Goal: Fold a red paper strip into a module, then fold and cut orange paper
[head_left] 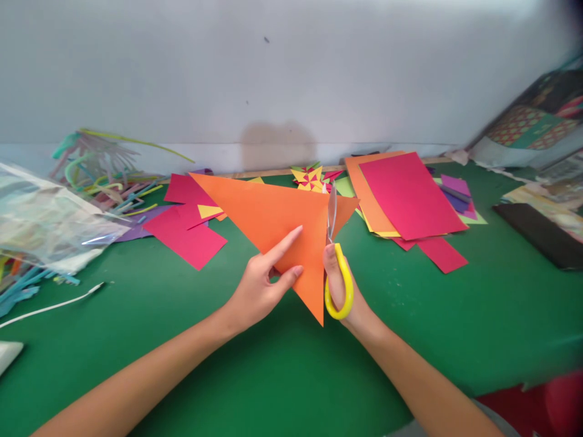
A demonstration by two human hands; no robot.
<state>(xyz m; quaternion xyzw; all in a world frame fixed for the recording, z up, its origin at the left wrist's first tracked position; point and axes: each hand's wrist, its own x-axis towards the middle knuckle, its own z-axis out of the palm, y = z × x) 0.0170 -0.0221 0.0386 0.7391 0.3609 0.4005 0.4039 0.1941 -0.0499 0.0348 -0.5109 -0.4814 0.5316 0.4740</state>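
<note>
An orange sheet of paper [277,212], folded into a large triangle, is held up above the green table. My left hand [262,285] grips it from the lower left, with the index finger and thumb on the front face and the other fingers behind it. Yellow-handled scissors [348,285] are in my right hand [339,285], my thumb through the visible loop. Their blades point away from me along the paper's right edge, where a darker orange piece [346,215] shows beyond the blades. The fingers of my right hand are mostly hidden.
Red and orange sheets [412,194] are stacked to the right, beside a dark case [537,233]. Red paper pieces [186,237] lie left of the triangle. A folded paper star [310,177] sits near the wall. Drinking straws, a plastic bag [59,212] and a white cable [54,312] occupy the left.
</note>
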